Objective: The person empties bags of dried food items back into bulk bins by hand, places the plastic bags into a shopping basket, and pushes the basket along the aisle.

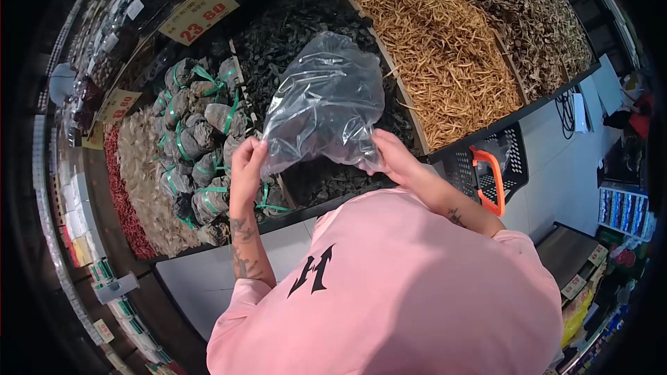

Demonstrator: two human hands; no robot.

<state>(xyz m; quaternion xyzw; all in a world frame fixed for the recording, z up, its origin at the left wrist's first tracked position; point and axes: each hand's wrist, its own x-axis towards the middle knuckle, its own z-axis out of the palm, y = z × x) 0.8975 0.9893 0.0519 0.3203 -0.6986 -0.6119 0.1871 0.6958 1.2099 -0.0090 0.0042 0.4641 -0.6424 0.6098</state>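
A clear plastic bag point(326, 90), puffed out and wrinkled, is stretched between my two hands. My left hand point(247, 167) pinches its near left edge. At its near right edge, my right hand point(392, 156) has its fingers closed on the plastic. I see nothing inside the bag apart from what shows through it. Below and behind it lies a bin of dark, dried, curled pieces point(278, 35). Beside my left hand are grey bundles tied with green bands point(208, 146).
Right of the bag are bins of golden dried strips point(445, 55) and brown dried strips point(535, 28). Red dried pieces point(125, 201) lie far left. Price signs point(199, 14) stand at the back. A black basket with an orange handle point(490, 180) sits at right.
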